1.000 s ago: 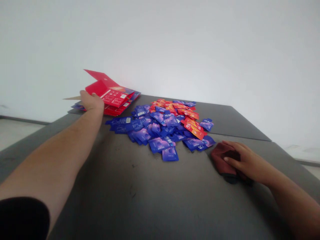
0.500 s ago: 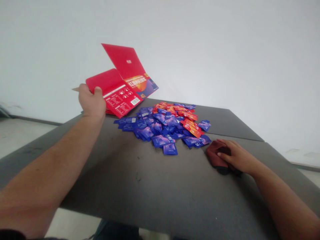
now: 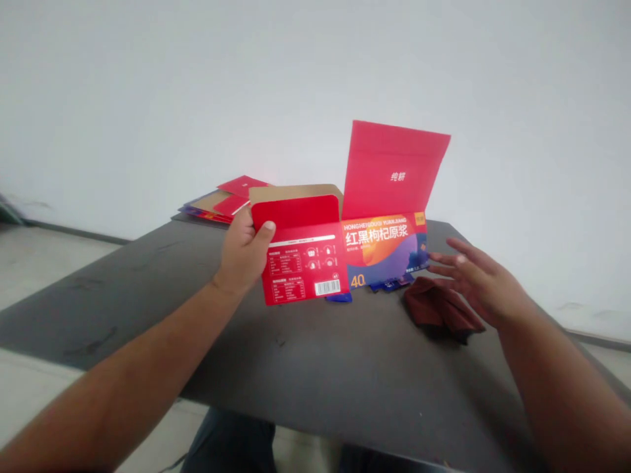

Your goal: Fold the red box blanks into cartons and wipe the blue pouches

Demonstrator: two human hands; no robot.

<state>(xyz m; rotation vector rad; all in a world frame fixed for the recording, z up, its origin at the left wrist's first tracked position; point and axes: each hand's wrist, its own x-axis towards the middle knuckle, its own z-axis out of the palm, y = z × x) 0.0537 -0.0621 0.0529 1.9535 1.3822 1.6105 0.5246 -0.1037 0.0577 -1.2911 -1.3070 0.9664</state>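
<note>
My left hand (image 3: 245, 253) grips the left edge of a flattened cardboard box (image 3: 303, 266), thumb on its printed front. The box is red with an orange and purple panel, a "40" and a barcode; its large red top flap stands up at the right. My right hand (image 3: 486, 282) is open, fingers spread toward the box's right edge; I cannot tell whether the fingertips touch it. Below that hand a crumpled dark red cloth (image 3: 438, 309) rests on the table. Behind the box, blue sachets (image 3: 340, 297) peek out along its lower edge; most of the pile is hidden.
More flattened red boxes (image 3: 207, 203) lie stacked at the table's far left. The grey table (image 3: 296, 374) runs up toward a white wall (image 3: 315, 79), with its near edge just in front of my legs.
My left hand has brought one flattened box rightward from the stack, in front of the sachets. My right hand has let go of the dark red cloth and lifted toward the box.
</note>
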